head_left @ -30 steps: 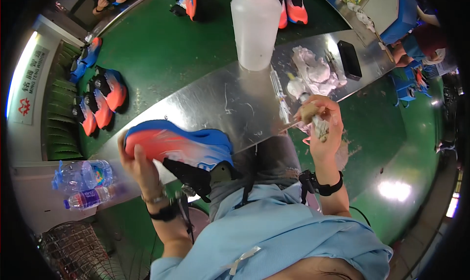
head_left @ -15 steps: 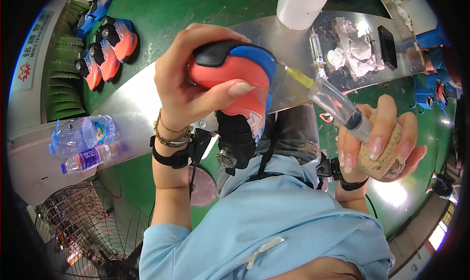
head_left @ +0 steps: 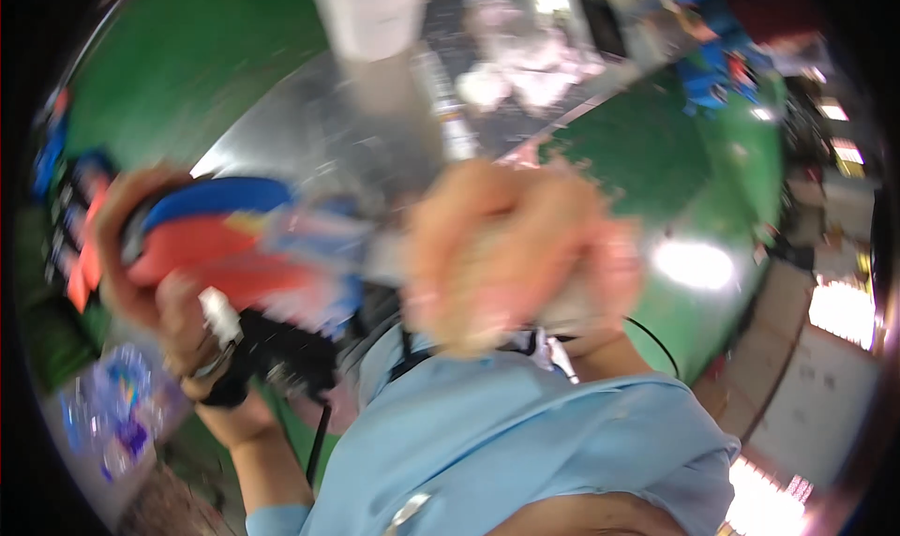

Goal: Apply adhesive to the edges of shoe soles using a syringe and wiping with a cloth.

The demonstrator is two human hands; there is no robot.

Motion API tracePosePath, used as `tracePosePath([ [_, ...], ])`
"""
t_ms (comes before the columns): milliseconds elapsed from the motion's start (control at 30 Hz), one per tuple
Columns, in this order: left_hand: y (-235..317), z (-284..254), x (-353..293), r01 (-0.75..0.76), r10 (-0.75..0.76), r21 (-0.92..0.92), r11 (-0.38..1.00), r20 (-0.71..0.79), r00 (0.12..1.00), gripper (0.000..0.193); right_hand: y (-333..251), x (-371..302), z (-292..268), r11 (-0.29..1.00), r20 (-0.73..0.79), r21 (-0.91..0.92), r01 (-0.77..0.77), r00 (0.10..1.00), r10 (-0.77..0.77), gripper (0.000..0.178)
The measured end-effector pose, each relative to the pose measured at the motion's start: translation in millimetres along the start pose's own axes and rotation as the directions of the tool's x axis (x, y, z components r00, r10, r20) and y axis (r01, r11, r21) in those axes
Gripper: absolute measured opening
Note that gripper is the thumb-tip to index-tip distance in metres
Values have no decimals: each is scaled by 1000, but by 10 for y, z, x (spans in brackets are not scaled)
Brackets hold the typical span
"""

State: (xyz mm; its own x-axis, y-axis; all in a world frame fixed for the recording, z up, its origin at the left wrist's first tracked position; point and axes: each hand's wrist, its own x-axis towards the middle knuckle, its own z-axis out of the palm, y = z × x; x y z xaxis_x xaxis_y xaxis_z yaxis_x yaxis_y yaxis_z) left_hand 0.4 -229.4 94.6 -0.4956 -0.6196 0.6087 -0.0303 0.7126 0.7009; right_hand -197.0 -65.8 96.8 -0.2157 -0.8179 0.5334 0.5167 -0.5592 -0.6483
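My left hand (head_left: 169, 292) is wrapped round a coral and blue shoe (head_left: 220, 255), lying on its side in the grip with the blue sole edge upward. From the right, my right hand (head_left: 506, 255) grips a clear syringe (head_left: 323, 238), smeared by motion. The syringe's yellow tip (head_left: 246, 222) overlaps the shoe just below the blue edge; whether it touches cannot be made out. The beige sponge seen earlier in my right hand is too blurred to tell apart from the fingers.
On the metal table (head_left: 281, 114) are a white cylindrical container (head_left: 370, 11), a second syringe (head_left: 455, 119), crumpled white paper (head_left: 525, 63) and a dark phone-like slab (head_left: 600, 21). Plastic bottles (head_left: 122, 405) stand at the lower left, with more shoes (head_left: 84, 255) beyond.
The view has swung right and blurred. The shoe has turned in my left hand, sole edge now upward. My right hand has come closer, bringing the syringe tip over the shoe's side.
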Motion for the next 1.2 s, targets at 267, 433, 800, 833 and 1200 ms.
tracePosePath([
  [267, -429, -2, 9, 5, -2, 32, 999, -93, 996, 64, 181, -114, -163, 993, -28, -112, -34, 999, 31, 39],
  [433, -512, -54, -30, 105, -116, -92, 990, -118, 986, 60, 320, -147, -131, 998, -45, -30, -53, 998, 52, 38],
  [800, -498, -176, -76, 350, -287, 163, 923, -318, 904, 52, 454, -415, -101, 983, -123, 64, -170, 977, 176, 42],
  [833, -476, -154, -84, 366, -297, 156, 918, -342, 892, 52, 441, -443, -105, 982, -125, 71, -174, 975, 182, 43],
  [1200, -485, -114, 22, 250, -274, -116, 961, -303, 913, 39, 402, -661, -170, 951, -101, -26, -308, 947, 304, 43],
])
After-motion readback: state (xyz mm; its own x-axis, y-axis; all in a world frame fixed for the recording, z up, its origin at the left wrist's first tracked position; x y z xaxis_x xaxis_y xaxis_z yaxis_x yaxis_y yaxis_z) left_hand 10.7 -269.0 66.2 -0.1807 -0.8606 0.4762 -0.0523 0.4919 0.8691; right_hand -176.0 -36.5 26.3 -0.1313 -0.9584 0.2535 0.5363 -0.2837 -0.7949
